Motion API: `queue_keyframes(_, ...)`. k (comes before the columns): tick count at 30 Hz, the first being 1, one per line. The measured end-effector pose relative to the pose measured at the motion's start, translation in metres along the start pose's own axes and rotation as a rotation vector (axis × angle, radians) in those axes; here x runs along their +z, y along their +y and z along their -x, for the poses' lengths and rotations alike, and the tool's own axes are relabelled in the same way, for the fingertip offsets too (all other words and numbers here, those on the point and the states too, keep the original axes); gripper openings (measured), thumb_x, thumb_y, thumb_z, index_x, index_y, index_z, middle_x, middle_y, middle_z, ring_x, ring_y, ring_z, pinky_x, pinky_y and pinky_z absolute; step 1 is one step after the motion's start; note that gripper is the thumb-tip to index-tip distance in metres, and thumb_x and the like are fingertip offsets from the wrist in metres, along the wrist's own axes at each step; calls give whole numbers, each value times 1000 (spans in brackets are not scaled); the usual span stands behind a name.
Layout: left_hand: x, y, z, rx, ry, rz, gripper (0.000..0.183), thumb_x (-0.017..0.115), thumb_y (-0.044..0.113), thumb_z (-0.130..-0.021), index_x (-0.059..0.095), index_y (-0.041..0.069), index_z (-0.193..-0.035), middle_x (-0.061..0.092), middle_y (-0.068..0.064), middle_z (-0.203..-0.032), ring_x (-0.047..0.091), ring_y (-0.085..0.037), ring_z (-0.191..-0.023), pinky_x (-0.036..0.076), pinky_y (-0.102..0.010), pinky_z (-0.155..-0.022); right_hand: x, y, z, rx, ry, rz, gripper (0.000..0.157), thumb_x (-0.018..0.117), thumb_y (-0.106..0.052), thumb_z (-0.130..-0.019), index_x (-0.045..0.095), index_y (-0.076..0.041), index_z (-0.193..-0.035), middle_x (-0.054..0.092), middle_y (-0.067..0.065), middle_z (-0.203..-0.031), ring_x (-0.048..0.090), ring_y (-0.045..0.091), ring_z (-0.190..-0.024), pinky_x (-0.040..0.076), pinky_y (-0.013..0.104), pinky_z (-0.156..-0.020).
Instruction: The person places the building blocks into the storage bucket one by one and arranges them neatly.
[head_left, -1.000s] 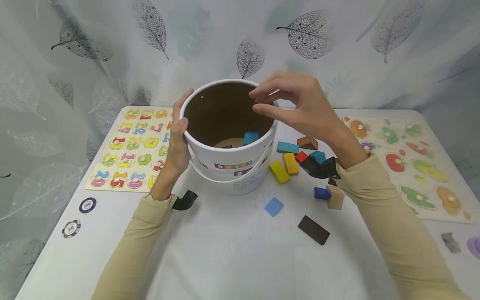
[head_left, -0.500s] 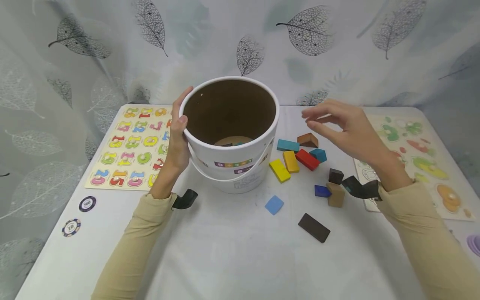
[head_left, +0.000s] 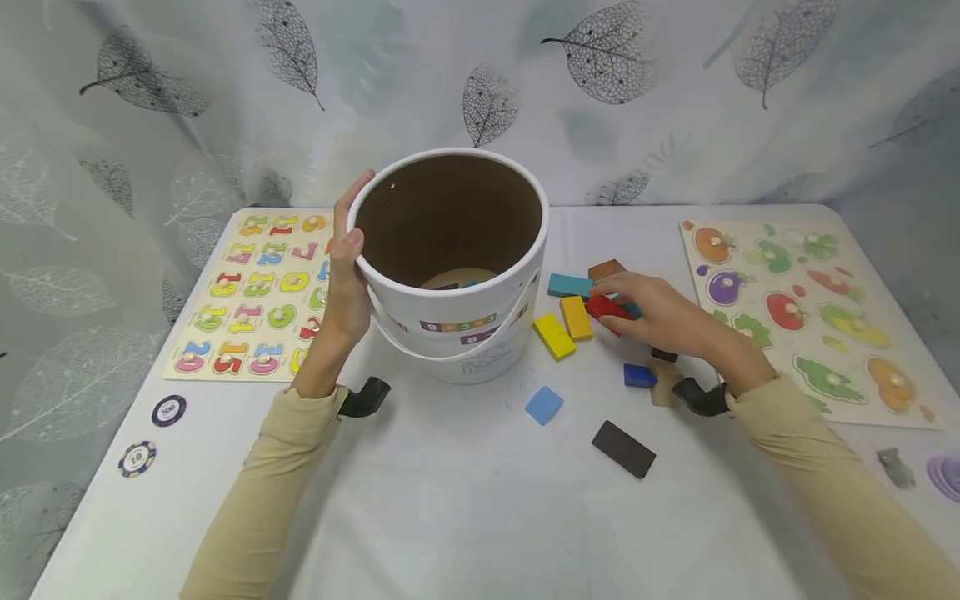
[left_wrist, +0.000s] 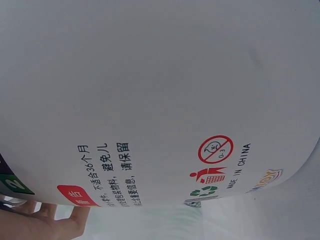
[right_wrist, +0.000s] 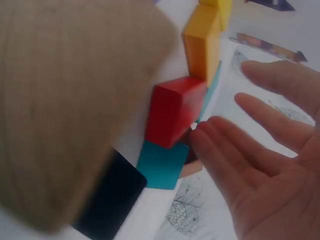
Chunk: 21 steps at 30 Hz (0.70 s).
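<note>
Number board (head_left: pixel 189 332): lies flat on the table.
Left hand (head_left: pixel 348 292): grips the white bucket (head_left: pixel 457 306) by its upper wall, thumb near the rim.
Inside: blocks show partly at the bottom.
Yellow block (head_left: pixel 553 336): just right of the bucket.
Red block (head_left: pixel 602 310): on the table, between the right hand's (head_left: pixel 663 318) thumb and fingers.
Right grip: loose, fingers extended; contact cannot be told.
Vegetable board (head_left: pixel 840 412): far right.
</note>
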<state>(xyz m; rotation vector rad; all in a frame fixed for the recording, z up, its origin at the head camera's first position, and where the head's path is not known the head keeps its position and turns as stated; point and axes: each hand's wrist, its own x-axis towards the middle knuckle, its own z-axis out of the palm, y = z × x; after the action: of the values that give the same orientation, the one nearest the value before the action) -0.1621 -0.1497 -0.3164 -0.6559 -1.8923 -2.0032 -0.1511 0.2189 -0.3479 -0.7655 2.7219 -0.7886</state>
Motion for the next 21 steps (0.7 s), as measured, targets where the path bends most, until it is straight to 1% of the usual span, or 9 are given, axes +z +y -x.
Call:
queue_keyframes(4,-1,1,0,5,-2,2,76,41,58,-86,32,18,-150,43,-13,-145,39,-36,-130,37,-41,-103,4,-1,-2,23,-21,54,46,70,-12,-88,57,2,-130,61,20,-125,60,31,-102,53,49,-90)
queue_keyframes(7,-1,1,-1,9,-2,10,76,41,57,-86,32,17,-150,42,-13,-145,39,-36,-130,36,-41,-104,4,-1,1,31,-19,50,48,73,-11,-85,59,-1,-129,64,18,-122,61,29,-102,54,48,-89)
queue_keyframes(11,-1,1,-1,12,4,7,76,41,57,-86,32,17,-150,43,-13,-145,39,-35,-130,36,-41,-103,5,3,6,12,-6,52,48,79,-10,-79,63,-2,-124,68,13,-114,64,26,-97,55,45,-86)
queue_keyframes(14,-1,1,-1,10,5,10,76,41,56,-86,32,18,-150,43,-13,-145,40,-34,-130,37,-40,-103,7,6,9,24,-17,69,51,82,-11,-76,64,-3,-123,68,11,-111,63,23,-94,56,43,-84)
queue_keyframes(18,-2,0,0,4,2,18,75,41,56,-86,32,18,-150,43,-13,-145,40,-34,-130,37,-40,-104,8,6,12,72,-47,86,52,83,-13,-75,65,-4,-124,68,11,-112,63,24,-98,55,45,-86)
queue_keyframes(21,-2,-1,0,-6,-1,20,76,42,57,-86,31,19,-151,42,-12,-146,39,-33,-130,36,-40,-105,7,3,15,101,-60,110,50,82,-13,-76,66,-6,-123,66,13,-117,61,27,-102,54,47,-88)
